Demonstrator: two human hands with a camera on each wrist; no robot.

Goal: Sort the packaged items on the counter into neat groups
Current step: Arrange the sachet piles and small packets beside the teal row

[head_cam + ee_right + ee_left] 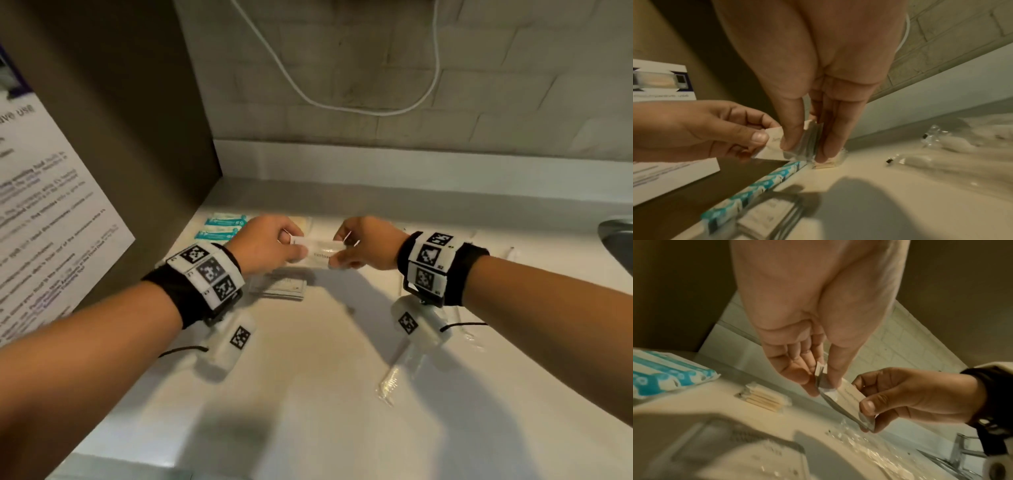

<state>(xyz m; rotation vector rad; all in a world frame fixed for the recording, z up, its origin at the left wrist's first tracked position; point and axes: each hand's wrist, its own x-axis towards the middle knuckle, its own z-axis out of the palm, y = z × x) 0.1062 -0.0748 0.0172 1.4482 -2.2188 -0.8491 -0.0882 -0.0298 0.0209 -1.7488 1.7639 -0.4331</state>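
Observation:
Above the counter (308,377) both hands hold a small bundle of flat white packets (320,251). My left hand (296,245) pinches its left end between thumb and fingers. My right hand (339,248) pinches the right end. The left wrist view shows the bundle (851,394) edge-on between left hand (823,382) and right hand (867,418). In the right wrist view it (774,141) sits between right hand (806,149) and left hand (754,146). Below lies a stack of similar white packets (279,286).
Teal-and-white packets (222,226) lie at the back left by the brown wall. Wrapped wooden sticks (762,397) sit beside them. Clear-wrapped items (400,373) lie to the right. A sink (616,236) is at the far right, a poster (51,205) on the left wall.

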